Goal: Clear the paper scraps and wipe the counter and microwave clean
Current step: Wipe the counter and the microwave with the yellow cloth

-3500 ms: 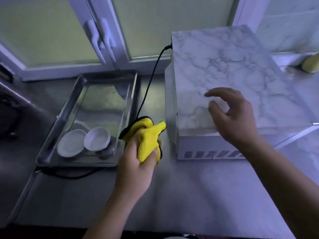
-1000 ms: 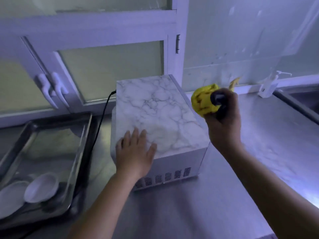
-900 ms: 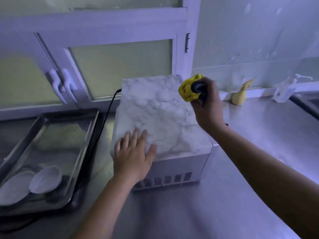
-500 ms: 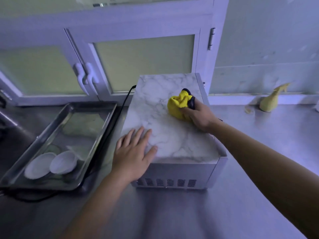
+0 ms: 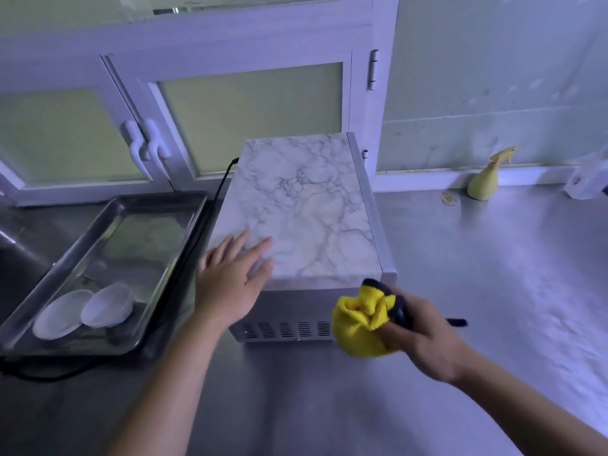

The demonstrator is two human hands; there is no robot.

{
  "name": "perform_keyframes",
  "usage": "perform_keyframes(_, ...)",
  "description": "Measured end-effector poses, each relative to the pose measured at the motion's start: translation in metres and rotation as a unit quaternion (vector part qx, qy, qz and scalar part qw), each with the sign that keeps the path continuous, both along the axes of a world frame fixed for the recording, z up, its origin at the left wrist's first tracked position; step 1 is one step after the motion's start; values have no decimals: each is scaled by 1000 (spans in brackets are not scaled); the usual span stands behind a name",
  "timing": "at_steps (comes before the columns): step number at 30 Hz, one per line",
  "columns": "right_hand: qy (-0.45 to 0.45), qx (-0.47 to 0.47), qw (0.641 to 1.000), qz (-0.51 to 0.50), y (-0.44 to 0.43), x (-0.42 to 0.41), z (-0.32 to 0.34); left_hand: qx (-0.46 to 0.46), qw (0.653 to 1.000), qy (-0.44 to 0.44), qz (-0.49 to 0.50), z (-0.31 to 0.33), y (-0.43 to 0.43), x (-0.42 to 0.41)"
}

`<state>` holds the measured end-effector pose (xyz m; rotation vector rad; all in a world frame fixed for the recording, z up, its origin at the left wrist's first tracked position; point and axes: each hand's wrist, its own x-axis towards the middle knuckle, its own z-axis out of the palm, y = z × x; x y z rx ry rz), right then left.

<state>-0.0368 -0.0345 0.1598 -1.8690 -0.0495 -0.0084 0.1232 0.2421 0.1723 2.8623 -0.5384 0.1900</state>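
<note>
Two hands at work: the left hand (image 5: 230, 284) lies flat on the marble-topped microwave (image 5: 302, 209), the right hand (image 5: 424, 334) grips a bunched yellow cloth (image 5: 362, 324) at its near corner above the desk (image 5: 493, 274).

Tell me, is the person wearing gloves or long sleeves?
No gloves. The left hand and right hand are bare. The left forearm and right forearm show no sleeves either. I see no watch, ring or bracelet.

Head view, apparently close, down onto counter (image 5: 460, 291).
</note>
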Motion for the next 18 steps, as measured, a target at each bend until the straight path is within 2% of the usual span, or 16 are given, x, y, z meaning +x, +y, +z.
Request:
perform_keyframes(3,77,114,985,-99,-12,-45,-47,-69,996,-41,37,-9,-11,-18)
perform_keyframes(6,159,150,943,-253,-31,-69,-91,-117,986,-92,69,-14,-25,-36)
perform_keyframes(8,189,156,920,-306,-47,-78,-112,-150,981,-92,79,-15,-33,-43)
perform_keyframes(14,265,159,889,-338,-77,-94,-146,-279,957,-74,9,-36,-42,-80)
perform_keyframes(18,298,136,887,-324,-79,-90,-150,-354,930,-70,63,-55,-41,-103)
